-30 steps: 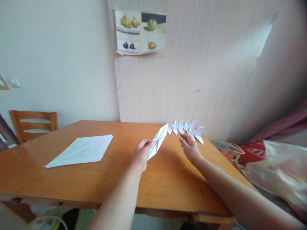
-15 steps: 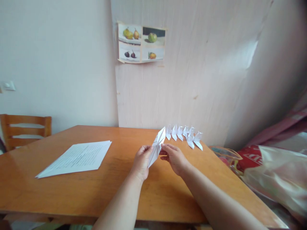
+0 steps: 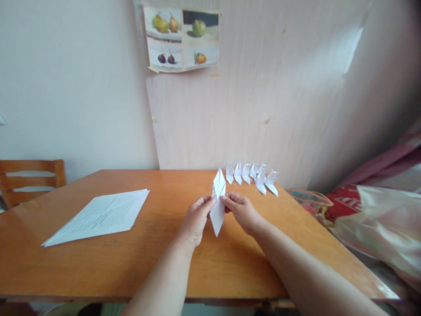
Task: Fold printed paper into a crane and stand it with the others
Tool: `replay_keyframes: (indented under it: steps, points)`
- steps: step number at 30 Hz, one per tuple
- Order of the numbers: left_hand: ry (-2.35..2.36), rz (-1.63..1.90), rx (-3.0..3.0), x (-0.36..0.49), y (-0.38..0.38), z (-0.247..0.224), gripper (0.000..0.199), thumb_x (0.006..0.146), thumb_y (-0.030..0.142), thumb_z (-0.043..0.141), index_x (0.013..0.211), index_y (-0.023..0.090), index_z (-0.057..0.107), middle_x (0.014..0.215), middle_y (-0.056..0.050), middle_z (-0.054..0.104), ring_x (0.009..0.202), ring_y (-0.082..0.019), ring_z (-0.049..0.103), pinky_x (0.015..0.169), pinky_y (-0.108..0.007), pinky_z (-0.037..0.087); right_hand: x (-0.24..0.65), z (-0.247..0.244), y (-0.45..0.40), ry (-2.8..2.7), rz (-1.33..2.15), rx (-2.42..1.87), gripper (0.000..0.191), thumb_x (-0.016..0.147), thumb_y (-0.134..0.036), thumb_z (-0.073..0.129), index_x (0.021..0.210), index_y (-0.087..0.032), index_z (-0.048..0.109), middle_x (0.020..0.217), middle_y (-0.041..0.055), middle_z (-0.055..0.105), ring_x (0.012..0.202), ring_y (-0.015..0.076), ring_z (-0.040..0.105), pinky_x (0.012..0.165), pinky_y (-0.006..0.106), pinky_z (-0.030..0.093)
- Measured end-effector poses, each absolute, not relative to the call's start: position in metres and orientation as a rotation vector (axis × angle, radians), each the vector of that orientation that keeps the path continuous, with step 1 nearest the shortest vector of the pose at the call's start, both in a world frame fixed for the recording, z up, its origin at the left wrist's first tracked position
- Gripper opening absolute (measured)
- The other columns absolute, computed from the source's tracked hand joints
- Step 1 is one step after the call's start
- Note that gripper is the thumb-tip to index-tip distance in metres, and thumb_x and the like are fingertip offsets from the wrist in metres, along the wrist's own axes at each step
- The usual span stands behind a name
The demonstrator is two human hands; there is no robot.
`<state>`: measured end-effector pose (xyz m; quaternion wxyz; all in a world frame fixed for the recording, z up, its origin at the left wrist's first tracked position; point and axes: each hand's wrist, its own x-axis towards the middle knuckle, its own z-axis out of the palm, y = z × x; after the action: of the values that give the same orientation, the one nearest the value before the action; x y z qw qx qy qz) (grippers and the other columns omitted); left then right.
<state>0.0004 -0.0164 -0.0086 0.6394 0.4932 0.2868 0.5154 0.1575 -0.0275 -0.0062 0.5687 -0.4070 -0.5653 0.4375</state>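
Note:
A folded white paper [image 3: 217, 219], shaped like a long narrow diamond with creases and a little print, is held up over the table between my two hands. My left hand [image 3: 195, 218] pinches its left edge near the middle, thumb in front. On the opposite edge my right hand [image 3: 242, 211] grips it with the thumb pressed on the front; the fingers behind are partly hidden. Several small folded paper figures [image 3: 246, 173] with printed text stand beyond my right hand, towards the back right of the table.
A stack of printed paper sheets [image 3: 101, 215] lies on the wooden table [image 3: 158, 267] at the left. Behind it stands a wooden chair [image 3: 33, 181]. Plastic bags [image 3: 381, 224] are piled past the right edge. A fruit picture sheet [image 3: 182, 38] hangs on the wall.
The folded paper has turned from leaning right to nearly upright. My right hand has shifted its grip onto the paper's right edge. The camera view has moved slightly.

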Motion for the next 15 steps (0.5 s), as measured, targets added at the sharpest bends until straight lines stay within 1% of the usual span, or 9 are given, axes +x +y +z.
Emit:
replay_keyframes:
  steps: [5, 7, 12, 15]
  points:
    - [0.676, 1.205, 1.175, -0.0003, -0.0192, -0.0075, 0.033, 0.074, 0.046, 0.080, 0.085, 0.016, 0.070, 0.080, -0.006, 0.074, 0.073, -0.020, 0.067, 0.072, -0.030, 0.048, 0.1544, -0.0060, -0.0288, -1.352, 0.985, -0.988, 0.043, 0.080, -0.061, 0.066, 0.070, -0.021, 0.055, 0.063, -0.0023, 0.050, 0.061, 0.0133, 0.043, 0.058, 0.027, 0.035]
    - [0.672, 1.218, 1.188, -0.0007, -0.0188, -0.0086, 0.034, 0.074, 0.046, 0.080, 0.085, 0.017, 0.070, 0.081, -0.006, 0.074, 0.073, -0.020, 0.067, 0.073, -0.030, 0.048, 0.1528, -0.0058, -0.0300, -1.347, 0.977, -0.998, 0.042, 0.081, -0.060, 0.065, 0.070, -0.021, 0.055, 0.063, -0.0024, 0.050, 0.061, 0.0134, 0.044, 0.058, 0.027, 0.035]
    - [0.697, 1.282, 1.232, -0.0022, -0.0163, -0.0116, 0.033, 0.077, 0.047, 0.078, 0.087, 0.017, 0.070, 0.081, -0.005, 0.074, 0.076, -0.020, 0.066, 0.076, -0.031, 0.048, 0.1498, -0.0054, -0.0328, -1.357, 1.005, -0.956, 0.037, 0.084, -0.054, 0.065, 0.074, -0.020, 0.059, 0.064, -0.0021, 0.052, 0.062, 0.0131, 0.045, 0.059, 0.027, 0.035]
    - [0.702, 1.287, 1.246, -0.0028, -0.0166, -0.0113, 0.031, 0.079, 0.046, 0.076, 0.086, 0.017, 0.069, 0.081, -0.005, 0.074, 0.077, -0.020, 0.066, 0.078, -0.032, 0.048, 0.1499, -0.0067, -0.0323, -1.366, 0.996, -0.946, 0.037, 0.085, -0.054, 0.064, 0.074, -0.019, 0.060, 0.064, -0.0025, 0.051, 0.062, 0.0129, 0.044, 0.059, 0.027, 0.035]
